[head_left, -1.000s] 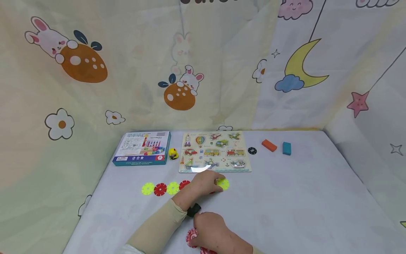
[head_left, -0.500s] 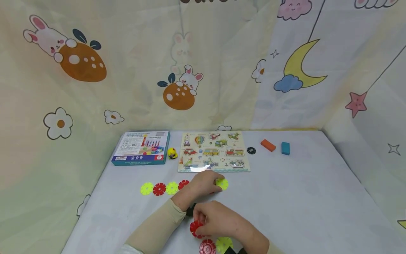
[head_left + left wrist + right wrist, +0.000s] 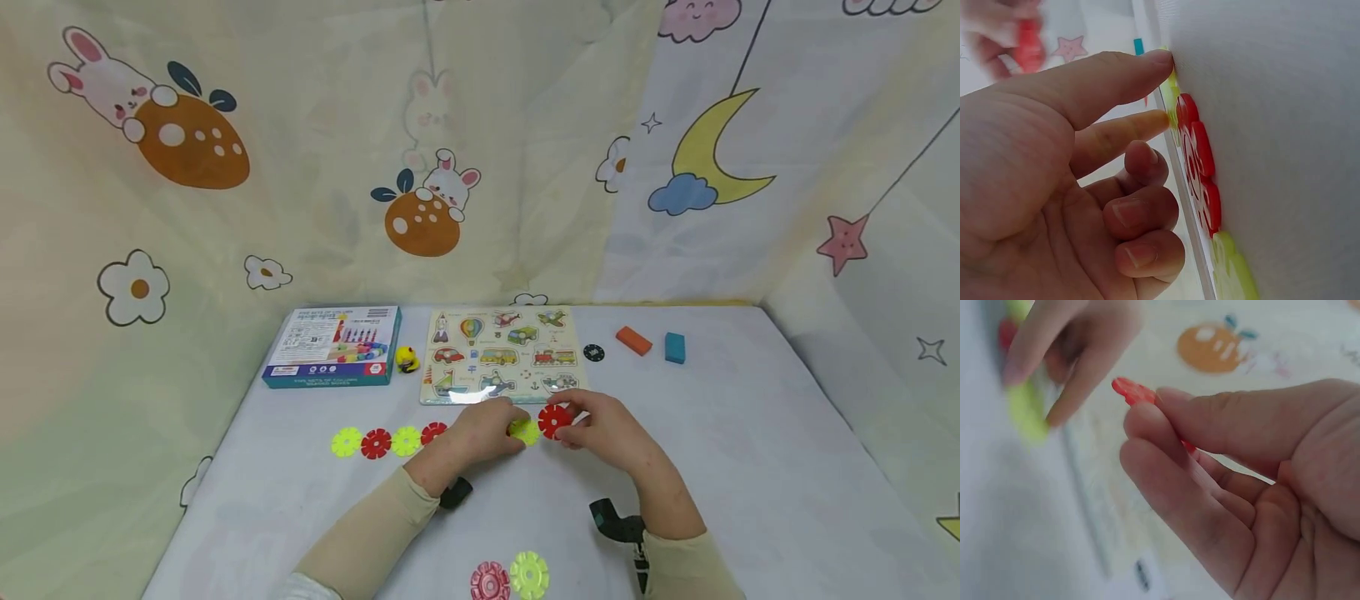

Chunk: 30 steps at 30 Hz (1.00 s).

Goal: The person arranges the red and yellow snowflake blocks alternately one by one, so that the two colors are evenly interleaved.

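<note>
A row of notched plastic snowflake discs, yellow-green (image 3: pixel 346 442) alternating with red (image 3: pixel 376 443), lies flat on the white table. My left hand (image 3: pixel 483 432) covers part of the row. Its thumb and index finger pinch the yellow-green disc (image 3: pixel 528 432) at the right end; in the left wrist view a red disc (image 3: pixel 1196 162) lies beside those fingers. My right hand (image 3: pixel 603 427) holds a red disc (image 3: pixel 553 422) between thumb and fingertips, just right of that yellow-green one. Near the table's front lie another red disc (image 3: pixel 491 581) and a yellow-green disc (image 3: pixel 529 575).
Along the back are a boxed toy set (image 3: pixel 333 346), a small yellow figure (image 3: pixel 407 359), a picture puzzle board (image 3: pixel 498 354), a black disc (image 3: pixel 593 352), an orange block (image 3: pixel 633 340) and a blue block (image 3: pixel 675 347). A patterned cloth (image 3: pixel 540 208) hangs behind.
My right hand has picked up a red disc near the table's front and carried it forward and right to the row's end. The left hand has stayed in place.
</note>
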Motion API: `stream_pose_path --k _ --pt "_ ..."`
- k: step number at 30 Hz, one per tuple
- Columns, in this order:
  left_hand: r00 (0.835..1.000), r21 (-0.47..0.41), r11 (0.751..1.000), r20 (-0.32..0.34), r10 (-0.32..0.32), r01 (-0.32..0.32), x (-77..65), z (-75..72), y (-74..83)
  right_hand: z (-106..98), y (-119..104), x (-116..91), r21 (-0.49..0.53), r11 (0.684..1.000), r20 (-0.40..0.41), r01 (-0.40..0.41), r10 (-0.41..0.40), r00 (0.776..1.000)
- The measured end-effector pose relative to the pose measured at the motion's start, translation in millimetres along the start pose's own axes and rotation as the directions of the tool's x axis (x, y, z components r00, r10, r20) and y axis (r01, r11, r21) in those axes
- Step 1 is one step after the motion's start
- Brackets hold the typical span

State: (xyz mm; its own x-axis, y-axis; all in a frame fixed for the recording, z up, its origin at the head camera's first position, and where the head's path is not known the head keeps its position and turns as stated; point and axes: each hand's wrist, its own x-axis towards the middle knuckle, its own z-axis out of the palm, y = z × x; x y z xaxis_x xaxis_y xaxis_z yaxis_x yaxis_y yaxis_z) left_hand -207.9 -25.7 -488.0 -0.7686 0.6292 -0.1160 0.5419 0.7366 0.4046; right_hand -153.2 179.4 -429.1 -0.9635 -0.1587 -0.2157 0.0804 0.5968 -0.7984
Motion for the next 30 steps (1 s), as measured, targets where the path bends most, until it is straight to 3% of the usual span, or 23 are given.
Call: stream_pose_path --k 5,12,19,25,30 --pt "1.000 0.001 1.000 0.006 -0.011 0.011 -1.0 1.0 1.1 3 25 18 -0.026 0.998 -0.030 -0.064 0.063 0.998" --pt "1.000 -0.033 0.999 0.012 -0.008 0.009 -1.0 1.0 0.5 16 43 31 -0.029 0.991 0.020 -0.131 0.132 0.991" --pt "1.000 -0.034 0.999 0.021 -0.002 0.003 -2.5 -1.8 2.8 17 46 33 -0.222 0.971 -0.016 -0.087 0.085 0.996" --pt "1.000 -0.016 1.000 0.015 0.007 -0.007 -1.4 -0.3 8.0 18 49 34 -0.233 0.971 -0.005 -0.055 0.055 0.998" --pt "1.000 0.022 1.000 -0.020 0.017 -0.017 9.5 4.9 19.8 17 53 33 -0.222 0.974 -0.002 -0.047 0.047 0.999"
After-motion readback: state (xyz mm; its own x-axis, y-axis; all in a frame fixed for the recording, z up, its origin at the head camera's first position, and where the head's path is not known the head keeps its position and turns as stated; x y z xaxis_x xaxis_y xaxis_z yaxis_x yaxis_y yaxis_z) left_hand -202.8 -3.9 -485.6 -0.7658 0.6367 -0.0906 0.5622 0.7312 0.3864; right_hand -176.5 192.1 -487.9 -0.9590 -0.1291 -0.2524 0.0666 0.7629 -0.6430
